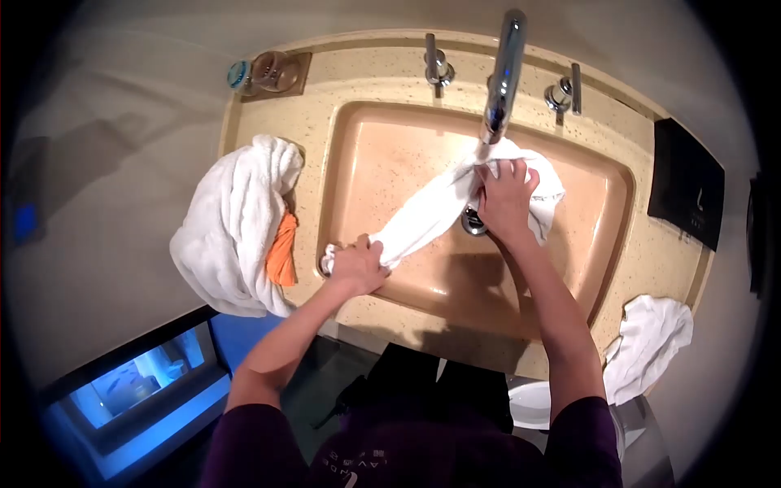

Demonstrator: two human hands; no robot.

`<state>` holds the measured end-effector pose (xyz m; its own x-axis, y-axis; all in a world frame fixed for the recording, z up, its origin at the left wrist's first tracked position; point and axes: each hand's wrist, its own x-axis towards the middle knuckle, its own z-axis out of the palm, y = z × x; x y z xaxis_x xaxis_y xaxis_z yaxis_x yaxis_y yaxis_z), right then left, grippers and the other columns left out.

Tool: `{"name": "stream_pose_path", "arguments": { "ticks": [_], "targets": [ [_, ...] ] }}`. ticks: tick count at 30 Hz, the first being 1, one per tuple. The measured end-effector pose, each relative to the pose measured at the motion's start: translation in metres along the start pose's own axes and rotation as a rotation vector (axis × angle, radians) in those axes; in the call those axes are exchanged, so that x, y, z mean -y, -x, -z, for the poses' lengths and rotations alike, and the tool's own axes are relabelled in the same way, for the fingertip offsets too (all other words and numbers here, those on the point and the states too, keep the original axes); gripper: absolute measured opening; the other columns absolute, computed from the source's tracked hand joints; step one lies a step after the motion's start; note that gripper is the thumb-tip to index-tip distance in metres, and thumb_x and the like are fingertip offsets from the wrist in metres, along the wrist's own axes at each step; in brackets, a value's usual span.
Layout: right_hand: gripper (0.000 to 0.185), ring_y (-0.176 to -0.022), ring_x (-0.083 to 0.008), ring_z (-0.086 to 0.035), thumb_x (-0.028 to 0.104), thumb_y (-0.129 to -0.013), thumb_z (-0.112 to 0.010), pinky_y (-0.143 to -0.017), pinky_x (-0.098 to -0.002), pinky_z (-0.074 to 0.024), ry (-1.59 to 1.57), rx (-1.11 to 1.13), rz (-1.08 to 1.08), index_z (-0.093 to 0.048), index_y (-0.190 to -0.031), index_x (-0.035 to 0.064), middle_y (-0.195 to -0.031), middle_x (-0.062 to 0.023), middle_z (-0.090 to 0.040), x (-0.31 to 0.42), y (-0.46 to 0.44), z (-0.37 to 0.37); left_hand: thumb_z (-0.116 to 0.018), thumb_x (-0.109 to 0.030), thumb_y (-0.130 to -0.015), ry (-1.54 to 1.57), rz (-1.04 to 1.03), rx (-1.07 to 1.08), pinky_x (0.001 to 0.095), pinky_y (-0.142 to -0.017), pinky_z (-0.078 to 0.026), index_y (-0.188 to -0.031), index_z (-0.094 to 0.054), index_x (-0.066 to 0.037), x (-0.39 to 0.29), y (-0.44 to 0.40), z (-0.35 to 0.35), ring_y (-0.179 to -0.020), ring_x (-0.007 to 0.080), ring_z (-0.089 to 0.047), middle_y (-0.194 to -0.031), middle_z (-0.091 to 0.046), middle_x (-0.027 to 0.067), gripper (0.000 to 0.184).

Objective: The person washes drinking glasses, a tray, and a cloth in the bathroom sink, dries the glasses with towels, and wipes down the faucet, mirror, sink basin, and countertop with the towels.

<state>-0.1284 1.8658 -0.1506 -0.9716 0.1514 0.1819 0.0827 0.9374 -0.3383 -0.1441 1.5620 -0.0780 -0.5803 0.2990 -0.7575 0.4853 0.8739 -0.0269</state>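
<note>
A white cloth (431, 213) stretches diagonally across the beige sink (378, 154), gathered into a thick strip. My left hand (358, 267) is closed round its lower end at the sink's front left corner, where a small bunch sticks out past the fingers. Under the spout of the chrome faucet (506, 69), my right hand (506, 198) grips the upper part with bent fingers. Looser folds of the cloth spread out to the right of that hand. The drain (473, 221) shows partly beside my right wrist. Whether water is running cannot be made out.
A heap of white towels (232, 228) with an orange cloth (282, 250) lies left of the sink. Two faucet handles (438, 67) (563, 93) flank the spout. Glass jars (274, 71) stand back left. A black folder-like item (687, 185) and another white cloth (649, 346) are right.
</note>
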Motion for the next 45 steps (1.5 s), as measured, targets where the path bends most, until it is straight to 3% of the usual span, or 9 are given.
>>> {"name": "stream_pose_path", "arguments": {
  "ticks": [3,6,10,18,23,31,37,42,45],
  "targets": [
    [0.005,-0.105,-0.0257,-0.056,0.01,-0.081,-0.069,-0.089,-0.0497,-0.0417,-0.284,0.011,-0.134,-0.07,-0.086,0.0079,-0.101,-0.009,-0.063,0.008,-0.03,-0.014,-0.06,-0.039,-0.093,0.115,-0.039,0.004,0.0511,-0.092,-0.05,-0.125,-0.051,-0.003,-0.016,-0.003,-0.011,-0.105,0.0423,-0.064,-0.123,-0.056,0.0255,0.05],
    [0.021,-0.094,-0.0354,-0.062,0.001,-0.075,-0.065,-0.077,-0.0455,-0.051,-0.501,-0.117,0.014,-0.071,-0.095,0.0059,-0.101,-0.0161,-0.066,0.067,-0.071,-0.05,-0.059,-0.034,-0.093,0.22,0.003,-0.013,0.053,-0.092,-0.05,-0.125,-0.049,0.0,-0.037,-0.004,-0.012,-0.105,0.0434,-0.064,-0.124,-0.055,0.027,0.048],
    [0.033,-0.144,-0.0281,-0.04,0.022,-0.091,-0.062,-0.119,-0.0608,-0.0216,-0.434,0.067,0.667,-0.068,-0.124,0.0208,-0.133,-0.0071,-0.06,0.118,-0.08,-0.064,-0.058,-0.029,-0.094,0.391,-0.007,-0.132,0.0544,-0.088,-0.05,-0.128,-0.039,0.0,-0.084,0.007,-0.003,-0.104,0.0453,-0.064,-0.123,-0.054,0.0278,0.049],
    [0.05,-0.14,-0.033,-0.042,0.017,-0.083,-0.063,-0.113,-0.0551,-0.0316,-0.012,0.255,0.432,-0.061,-0.132,0.015,-0.145,-0.009,-0.053,-0.035,-0.02,0.001,-0.062,-0.014,-0.08,0.373,-0.451,-0.476,0.0488,-0.071,-0.056,-0.128,-0.046,-0.003,-0.203,-0.014,-0.054,-0.084,0.0391,-0.065,-0.108,-0.057,0.0223,0.052],
    [0.036,-0.11,-0.0375,-0.052,0.012,-0.088,-0.055,-0.102,-0.0463,-0.042,0.332,0.231,-0.059,-0.055,-0.121,-0.0018,-0.116,-0.022,-0.055,-0.142,0.036,0.084,-0.061,-0.017,-0.088,0.156,-0.518,-0.33,0.0445,-0.074,-0.056,-0.13,-0.049,-0.007,-0.279,-0.005,-0.032,-0.09,0.0355,-0.066,-0.109,-0.057,0.0201,0.046],
    [0.033,-0.104,-0.0416,-0.06,0.015,-0.082,-0.058,-0.091,-0.0448,-0.0537,0.186,0.549,-0.224,-0.059,-0.107,-0.007,-0.108,-0.0281,-0.06,-0.081,0.136,0.114,-0.07,-0.02,-0.083,0.312,-0.81,-0.32,0.0465,-0.081,-0.053,-0.131,-0.061,-0.033,-0.113,-0.029,-0.037,-0.103,0.0322,-0.064,-0.116,-0.062,0.0086,0.051],
    [0.032,-0.107,-0.0366,-0.065,0.025,-0.084,-0.059,-0.093,-0.0445,-0.0532,0.004,1.073,-0.272,-0.074,-0.099,0.0012,-0.105,-0.0243,-0.07,-0.058,0.167,0.134,-0.068,-0.019,-0.085,-0.14,-0.687,-0.186,0.0502,-0.082,-0.053,-0.129,-0.064,-0.028,-0.026,-0.008,-0.007,-0.107,0.0307,-0.063,-0.117,-0.058,0.0076,0.045],
    [0.029,-0.098,-0.0345,-0.067,0.026,-0.082,-0.058,-0.089,-0.041,-0.0544,-0.278,0.983,-0.477,-0.074,-0.093,0.0044,-0.096,-0.0189,-0.072,-0.046,0.168,0.11,-0.062,-0.007,-0.085,0.19,-0.61,-0.162,0.0488,-0.085,-0.053,-0.126,-0.064,-0.019,-0.013,-0.003,-0.002,-0.106,0.0361,-0.063,-0.114,-0.059,0.0133,0.042],
    [0.02,-0.087,-0.0327,-0.067,0.021,-0.076,-0.061,-0.08,-0.0404,-0.057,-0.113,0.915,-0.159,-0.071,-0.085,0.0062,-0.084,-0.0169,-0.068,0.005,0.171,0.069,-0.059,-0.008,-0.087,0.399,-0.552,-0.13,0.0484,-0.087,-0.052,-0.127,-0.062,-0.012,0.004,-0.009,0.0,-0.105,0.0363,-0.063,-0.111,-0.062,0.0157,0.041]
  ]
}}
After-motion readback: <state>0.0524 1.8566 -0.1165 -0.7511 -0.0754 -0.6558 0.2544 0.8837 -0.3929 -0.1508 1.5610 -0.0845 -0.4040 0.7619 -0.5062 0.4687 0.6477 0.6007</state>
